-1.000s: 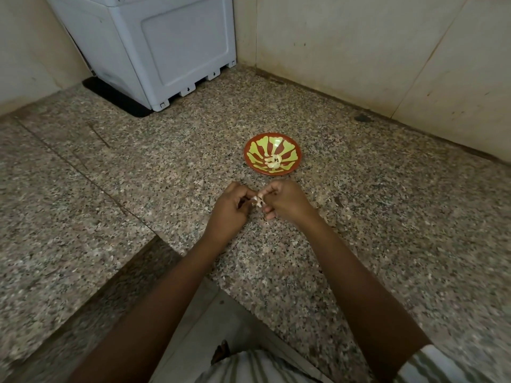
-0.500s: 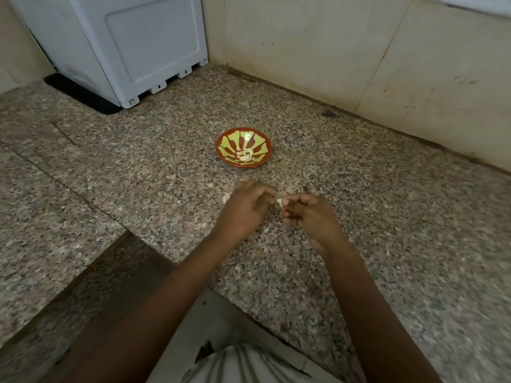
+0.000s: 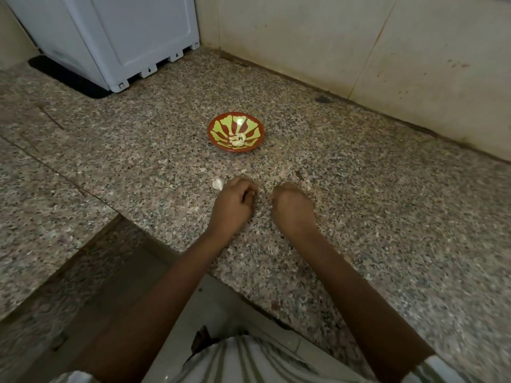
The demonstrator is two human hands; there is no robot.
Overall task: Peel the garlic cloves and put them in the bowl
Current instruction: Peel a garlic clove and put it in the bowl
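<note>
A red bowl (image 3: 221,125) with yellow-green rays stands on the granite counter, with several peeled garlic cloves (image 3: 238,140) in its middle. One whitish unpeeled clove (image 3: 218,184) lies on the counter, just left of my left hand (image 3: 233,204). That hand rests low on the counter with curled fingers, and I see nothing in them. My right hand (image 3: 293,208) is a short gap to the right, seen from the back. Its fingers are folded under and out of sight, so anything they hold is hidden.
The speckled granite counter (image 3: 387,217) meets tiled walls (image 3: 359,37) at the back and right. A white appliance (image 3: 124,37) on a black mat stands at the back left. Small peel scraps (image 3: 299,175) lie near my right hand. The counter's front edge (image 3: 235,288) is close to my body.
My hands were together, pinching a clove between the fingertips; now they are apart and lower on the counter. The camera has shifted, and the loose clove shows beside my left hand.
</note>
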